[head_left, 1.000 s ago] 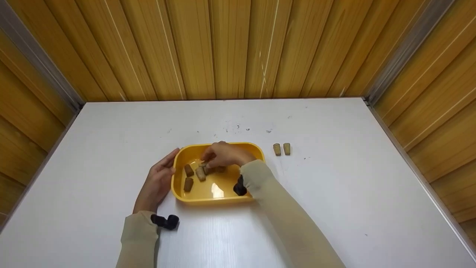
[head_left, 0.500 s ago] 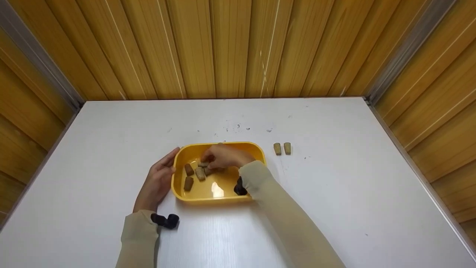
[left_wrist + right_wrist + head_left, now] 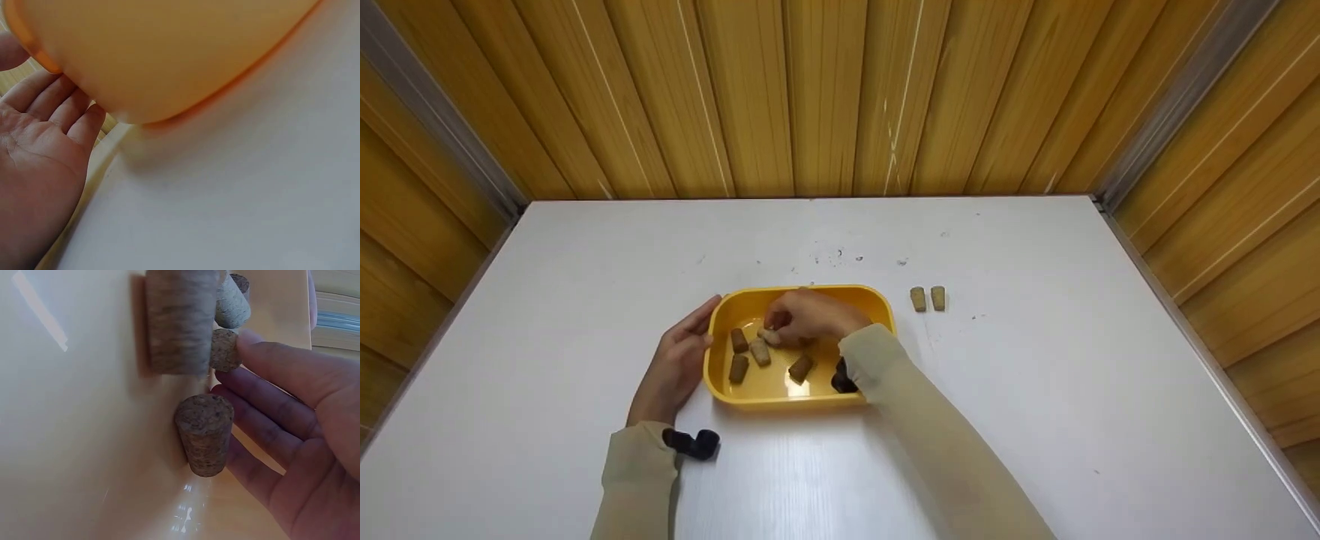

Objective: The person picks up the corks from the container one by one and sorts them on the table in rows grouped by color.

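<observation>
The yellow tray (image 3: 787, 403) lies on the table with several tapered cork stoppers in it. My left hand (image 3: 676, 369) rests along its left end; in the left wrist view the fingers (image 3: 62, 104) touch the outer wall. Inside the tray, my right hand (image 3: 814, 315) pinches a pale cork stopper (image 3: 769, 337) between thumb and fingers. A second pale cork (image 3: 760, 352) lies just beside it. Two brown corks (image 3: 739, 341) sit near the left end, and another brown cork (image 3: 801, 368) lies toward the front wall. One more cork (image 3: 203, 433) shows below the fingers in the right wrist view.
Two pale corks (image 3: 928, 298) stand side by side on the white table (image 3: 1035, 375), right of the tray. Wood-patterned panels (image 3: 817, 97) rise behind the table and at both sides. A black wrist camera (image 3: 694, 444) is strapped to the left sleeve.
A brown cork has come away from beneath my right hand toward the tray's front. The pinched cork has shifted slightly, while my left hand stays at the tray's end.
</observation>
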A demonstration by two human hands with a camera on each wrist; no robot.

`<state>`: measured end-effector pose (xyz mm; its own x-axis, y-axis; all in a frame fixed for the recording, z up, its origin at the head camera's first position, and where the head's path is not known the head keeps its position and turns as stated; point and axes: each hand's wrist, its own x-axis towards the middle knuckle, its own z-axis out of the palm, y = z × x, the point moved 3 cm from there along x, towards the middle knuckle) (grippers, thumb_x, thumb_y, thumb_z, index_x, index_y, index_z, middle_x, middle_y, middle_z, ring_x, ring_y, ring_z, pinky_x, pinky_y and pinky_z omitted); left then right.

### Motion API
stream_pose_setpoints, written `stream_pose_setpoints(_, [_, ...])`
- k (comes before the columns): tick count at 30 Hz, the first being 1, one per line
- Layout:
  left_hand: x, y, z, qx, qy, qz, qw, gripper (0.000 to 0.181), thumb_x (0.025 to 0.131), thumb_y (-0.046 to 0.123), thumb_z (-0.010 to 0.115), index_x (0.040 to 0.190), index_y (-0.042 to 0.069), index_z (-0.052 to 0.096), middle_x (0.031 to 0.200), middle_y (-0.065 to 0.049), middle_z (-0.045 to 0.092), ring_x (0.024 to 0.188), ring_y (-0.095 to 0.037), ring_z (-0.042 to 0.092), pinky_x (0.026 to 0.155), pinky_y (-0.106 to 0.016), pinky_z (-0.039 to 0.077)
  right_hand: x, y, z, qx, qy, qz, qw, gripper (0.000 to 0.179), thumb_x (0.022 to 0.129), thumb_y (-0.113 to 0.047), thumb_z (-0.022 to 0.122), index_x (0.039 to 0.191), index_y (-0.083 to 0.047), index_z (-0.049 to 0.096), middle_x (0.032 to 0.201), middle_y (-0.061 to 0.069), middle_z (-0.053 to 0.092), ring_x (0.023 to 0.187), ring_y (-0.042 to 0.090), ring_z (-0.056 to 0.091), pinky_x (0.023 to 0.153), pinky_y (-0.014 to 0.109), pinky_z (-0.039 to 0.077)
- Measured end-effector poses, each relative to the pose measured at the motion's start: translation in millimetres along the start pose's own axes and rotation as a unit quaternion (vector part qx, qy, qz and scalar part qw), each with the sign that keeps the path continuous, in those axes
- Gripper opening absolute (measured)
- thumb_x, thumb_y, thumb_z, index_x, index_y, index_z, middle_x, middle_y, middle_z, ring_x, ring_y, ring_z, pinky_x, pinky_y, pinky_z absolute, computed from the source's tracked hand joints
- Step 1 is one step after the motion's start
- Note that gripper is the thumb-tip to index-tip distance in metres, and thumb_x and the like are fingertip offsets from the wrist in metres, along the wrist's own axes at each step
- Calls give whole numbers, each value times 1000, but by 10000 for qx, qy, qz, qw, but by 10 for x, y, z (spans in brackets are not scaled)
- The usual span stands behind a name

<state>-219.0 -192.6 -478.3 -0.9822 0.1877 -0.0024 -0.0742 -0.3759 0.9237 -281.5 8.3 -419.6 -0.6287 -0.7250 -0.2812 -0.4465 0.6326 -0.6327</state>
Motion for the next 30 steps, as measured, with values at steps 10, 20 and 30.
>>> stream_pose_setpoints(10, [-1, -3, -1, 81, -51, -7, 10000, 61, 91, -5, 39, 150, 4, 28, 158, -8, 28, 147, -18, 23, 115, -24, 30, 31, 15, 26, 197, 8, -90, 9998, 18, 91, -20, 65, 103, -10, 74, 99, 4, 72, 73, 9, 58, 68, 19, 54])
stream_pose_setpoints(20, [-1, -4, 5, 80, 17, -11, 10000, 60, 91, -4, 40, 150, 4, 30, 158, -9, 29, 146, -17, 27, 112, -22, 34, 9, 18, 13, 279, -16, -237, 9993, 17, 89, -22, 67, 99, -11, 76, 91, 3, 72, 64, 8, 54, 57, 17, 48])
stream_pose_setpoints(30, [-14, 8, 6, 141, 0, -6, 9999, 61, 91, -4, 38, 150, 4, 29, 158, -10, 27, 146, -18, 27, 111, -21, 35, -58, 20, -62, 579, -58, -239, 9980, 22, 90, -23, 66, 107, -11, 74, 100, 5, 72, 72, 23, 66, 67, 30, 58])
